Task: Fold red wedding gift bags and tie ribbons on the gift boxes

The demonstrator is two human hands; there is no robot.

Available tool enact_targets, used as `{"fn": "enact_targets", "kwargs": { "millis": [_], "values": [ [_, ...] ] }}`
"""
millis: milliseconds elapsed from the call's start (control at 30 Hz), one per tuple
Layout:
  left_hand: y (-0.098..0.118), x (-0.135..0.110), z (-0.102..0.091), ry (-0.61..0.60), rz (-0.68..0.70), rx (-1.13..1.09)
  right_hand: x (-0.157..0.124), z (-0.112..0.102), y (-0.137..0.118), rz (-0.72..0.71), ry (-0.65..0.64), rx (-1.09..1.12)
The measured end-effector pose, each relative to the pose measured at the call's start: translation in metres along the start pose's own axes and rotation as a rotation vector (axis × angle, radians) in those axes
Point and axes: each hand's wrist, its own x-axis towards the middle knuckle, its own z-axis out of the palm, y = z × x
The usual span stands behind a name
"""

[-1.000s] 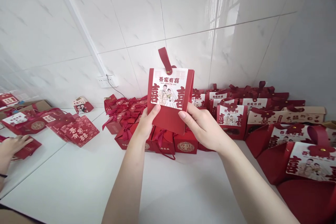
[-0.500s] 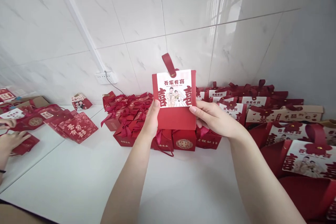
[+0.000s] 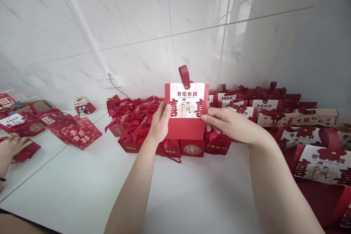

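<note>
Between my hands, a red gift box [image 3: 185, 126] is held up in front of the wall, above the table. Its front has a white panel with a bride and groom, and a dark red strap handle [image 3: 184, 76] rises from the top. My left hand [image 3: 159, 121] grips the box's left edge, thumb on the front. On the right edge, my right hand [image 3: 223, 120] pinches it between thumb and fingers. Behind and below the box, small red boxes with ribbon bows [image 3: 134, 117] stand packed together. The back of the held box is hidden.
More strap-handled gift boxes [image 3: 319, 164] stand in rows on the right. On the left of the white table [image 3: 90, 186] lie red patterned bags [image 3: 82, 133] and a small white-and-red box [image 3: 83, 106]. Another person's hand [image 3: 15, 146] rests on a red packet at far left. A socket [image 3: 109, 80] is on the wall.
The held gift box has shifted slightly right and its top has come down a little, with both hands moving along. Both hands keep hold of its edges.
</note>
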Motion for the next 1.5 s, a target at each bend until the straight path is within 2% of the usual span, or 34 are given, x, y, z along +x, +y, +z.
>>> {"fn": "enact_targets", "kwargs": {
  "millis": [67, 200, 267, 367, 433, 633, 800, 1000, 1100, 1233, 1400, 1500],
  "values": [
    [0.003, 0.000, -0.002, -0.008, 0.099, 0.212, -0.001, -0.002, 0.001, 0.046, 0.095, -0.078],
    [0.005, 0.001, -0.007, -0.049, 0.145, 0.393, 0.001, -0.004, 0.000, -0.032, 0.626, -0.034],
    [0.005, 0.001, -0.008, -0.088, 0.122, 0.404, 0.003, -0.004, 0.000, -0.131, 0.708, 0.004],
    [0.004, 0.001, -0.007, -0.109, 0.092, 0.366, 0.004, -0.002, -0.001, -0.252, 0.611, 0.089],
    [0.003, 0.000, -0.006, -0.107, 0.078, 0.336, 0.003, -0.001, -0.002, -0.275, 0.539, 0.126],
    [-0.001, -0.001, 0.001, -0.051, 0.059, 0.357, 0.003, 0.000, 0.001, -0.263, 0.454, 0.218],
    [-0.008, 0.001, 0.007, -0.036, 0.025, 0.365, 0.005, -0.003, 0.011, -0.208, 0.433, 0.148],
    [0.001, -0.004, 0.010, 0.041, 0.001, 0.331, 0.007, 0.004, 0.007, -0.201, 0.260, 0.139],
    [0.015, -0.014, 0.015, -0.016, -0.045, 0.261, 0.004, 0.006, -0.003, -0.226, 0.310, 0.133],
    [0.030, -0.028, 0.027, -0.067, -0.067, 0.314, 0.000, 0.008, -0.015, -0.307, 0.409, 0.112],
    [0.041, -0.034, 0.040, -0.068, -0.127, 0.450, -0.001, 0.009, -0.019, -0.550, 0.325, 0.121],
    [0.043, -0.036, 0.042, -0.080, -0.101, 0.448, 0.000, 0.009, -0.018, -0.526, 0.334, 0.045]
  ]
}}
